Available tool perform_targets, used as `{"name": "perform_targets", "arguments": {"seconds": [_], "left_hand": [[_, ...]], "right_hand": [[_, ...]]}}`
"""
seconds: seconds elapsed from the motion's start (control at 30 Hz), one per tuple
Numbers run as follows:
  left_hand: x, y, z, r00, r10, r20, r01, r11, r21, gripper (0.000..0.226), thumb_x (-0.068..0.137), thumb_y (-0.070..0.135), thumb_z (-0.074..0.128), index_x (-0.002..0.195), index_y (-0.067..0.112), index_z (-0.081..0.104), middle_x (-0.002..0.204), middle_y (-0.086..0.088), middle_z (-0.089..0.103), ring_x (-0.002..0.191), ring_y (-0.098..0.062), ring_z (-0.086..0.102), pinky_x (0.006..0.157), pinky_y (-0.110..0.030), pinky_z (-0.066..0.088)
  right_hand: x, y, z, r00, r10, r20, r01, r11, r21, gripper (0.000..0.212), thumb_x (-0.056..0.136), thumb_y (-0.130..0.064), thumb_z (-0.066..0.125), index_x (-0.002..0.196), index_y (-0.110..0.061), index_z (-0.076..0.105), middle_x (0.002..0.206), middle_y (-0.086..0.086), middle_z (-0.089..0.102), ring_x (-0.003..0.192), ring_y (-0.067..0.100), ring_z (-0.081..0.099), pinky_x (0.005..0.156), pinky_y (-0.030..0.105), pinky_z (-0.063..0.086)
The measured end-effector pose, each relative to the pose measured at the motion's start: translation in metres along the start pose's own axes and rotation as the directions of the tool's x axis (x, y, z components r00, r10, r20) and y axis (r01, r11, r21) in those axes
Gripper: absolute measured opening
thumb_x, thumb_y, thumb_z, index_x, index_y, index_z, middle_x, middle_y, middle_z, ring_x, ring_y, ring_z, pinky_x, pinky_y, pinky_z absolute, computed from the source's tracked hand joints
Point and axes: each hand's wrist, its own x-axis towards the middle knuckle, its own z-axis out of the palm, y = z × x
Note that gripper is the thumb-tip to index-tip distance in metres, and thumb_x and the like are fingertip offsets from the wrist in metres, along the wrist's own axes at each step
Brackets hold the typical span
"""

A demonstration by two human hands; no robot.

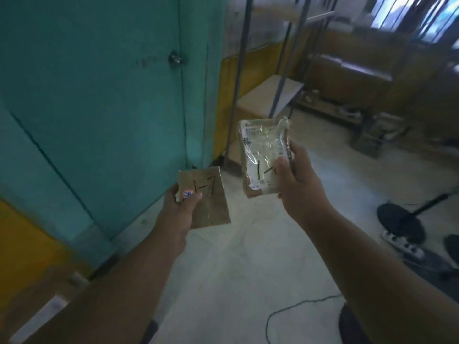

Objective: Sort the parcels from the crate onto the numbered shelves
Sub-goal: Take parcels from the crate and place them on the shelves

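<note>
My left hand [182,202] grips a flat brown cardboard parcel [207,199] marked "1-7" in black, thumb on its face near a small white sticker [188,194]. My right hand [296,180] grips a taller brown parcel wrapped in clear tape with a white shipping label [263,155], thumb pressed over its handwritten number. Both parcels are held apart above the pale floor [236,256]. A metal-framed shelf rack [273,90] stands far right of the teal door [99,83].
</note>
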Motion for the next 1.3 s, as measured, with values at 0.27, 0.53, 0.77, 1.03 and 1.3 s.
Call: {"name": "perform_targets", "arguments": {"seconds": [0.27,0.53,0.77,1.03,1.3], "left_hand": [[0.074,0.007,0.143,0.975,-0.071,0.21,0.059,0.996,0.061,0.08,0.07,0.009,0.085,0.138,0.023,0.044,0.118,-0.011,0.067,0.099,-0.033,0.07,0.09,-0.055,0.056],[0.196,0.036,0.311,0.899,-0.074,0.431,-0.015,0.98,0.199,0.098,0.064,0.017,0.088,0.142,0.047,0.036,0.121,-0.003,0.065,0.102,-0.029,0.069,0.086,-0.054,0.058],[0.256,0.038,0.488,0.806,-0.033,0.591,-0.07,0.986,0.15,0.062,0.082,0.017,0.077,0.133,0.042,0.051,0.113,0.007,0.071,0.093,-0.012,0.072,0.069,-0.028,0.058],[0.332,0.007,0.67,0.831,0.021,0.557,-0.119,0.983,0.14,0.043,0.089,0.017,0.072,0.125,0.037,0.058,0.11,0.004,0.074,0.093,-0.012,0.073,0.082,-0.032,0.058],[0.44,0.019,0.749,0.953,0.051,0.3,-0.104,0.981,0.164,0.047,0.089,0.024,0.074,0.128,0.042,0.056,0.108,0.01,0.071,0.1,-0.016,0.068,0.09,-0.035,0.053]], "right_hand": [[0.109,0.065,-0.075,0.986,0.073,-0.15,-0.065,0.996,0.061,0.041,0.106,-0.033,0.042,0.147,-0.036,0.036,0.102,-0.015,0.059,0.082,0.003,0.06,0.068,0.029,0.048],[0.245,0.116,-0.143,0.941,0.151,-0.302,-0.145,0.989,0.044,0.045,0.106,-0.035,0.041,0.15,-0.036,0.033,0.111,-0.004,0.063,0.079,0.001,0.061,0.066,0.025,0.047],[0.348,0.172,-0.251,0.878,0.155,-0.452,-0.15,0.988,0.048,0.046,0.107,-0.034,0.04,0.152,-0.034,0.03,0.121,-0.005,0.061,0.085,0.0,0.063,0.064,0.018,0.048],[0.497,0.278,-0.358,0.889,0.144,-0.436,-0.136,0.99,0.049,0.051,0.099,-0.047,0.041,0.149,-0.041,0.031,0.121,-0.003,0.061,0.092,0.015,0.064,0.068,0.033,0.05],[0.671,0.346,-0.366,0.979,0.099,-0.177,-0.087,0.993,0.074,0.044,0.1,-0.046,0.043,0.144,-0.045,0.036,0.112,-0.011,0.065,0.093,0.014,0.065,0.08,0.044,0.056]]}}
